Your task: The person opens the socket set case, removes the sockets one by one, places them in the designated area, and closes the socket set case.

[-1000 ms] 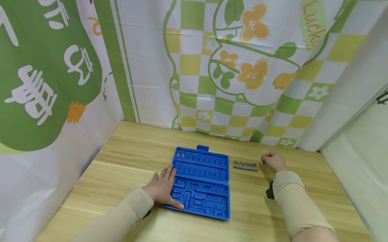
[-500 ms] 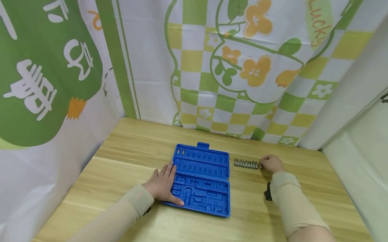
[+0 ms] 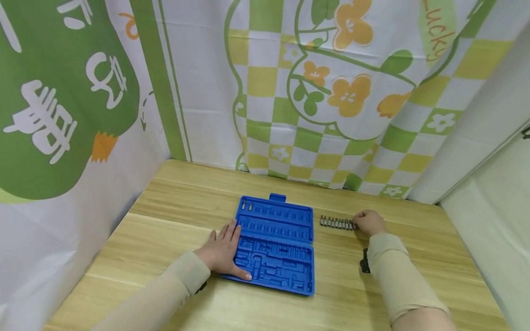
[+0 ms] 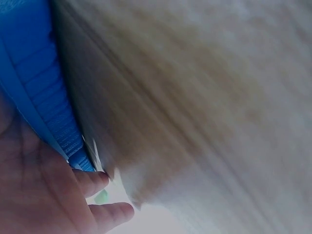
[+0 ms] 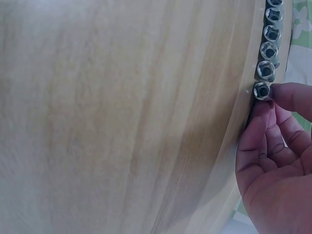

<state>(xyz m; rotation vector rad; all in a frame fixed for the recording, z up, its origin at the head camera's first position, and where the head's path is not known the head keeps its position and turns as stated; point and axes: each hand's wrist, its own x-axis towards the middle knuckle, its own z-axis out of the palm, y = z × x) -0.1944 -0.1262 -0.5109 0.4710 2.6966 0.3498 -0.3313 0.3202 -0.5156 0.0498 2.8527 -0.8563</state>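
Observation:
An unfolded blue plastic socket case (image 3: pixel 274 270) lies on the wooden table, its moulded slots facing up. My left hand (image 3: pixel 219 254) rests on its left edge with fingers stretched out and thumb over the near rim. Two small metal bit sockets (image 3: pixel 247 207) sit in the case's far left corner. To the right of the case stretches a row of several bit sockets (image 3: pixel 333 222). At the row's right end, my right hand (image 3: pixel 370 223) pinches the last bit socket (image 5: pixel 262 91) between thumb and fingertips, close beside its neighbour; its square drive hole faces the right wrist camera.
The wooden table (image 3: pixel 180 196) meets a hanging cloth (image 3: pixel 283 151) with green and yellow checks along its back edge. White sheeting (image 3: pixel 115 180) borders the left side, and pale sheeting (image 3: pixel 496 203) the right.
My right hand has moved left with the bit socket, bringing it to the row's right end. The left hand stays on the case. The head view has shifted slightly.

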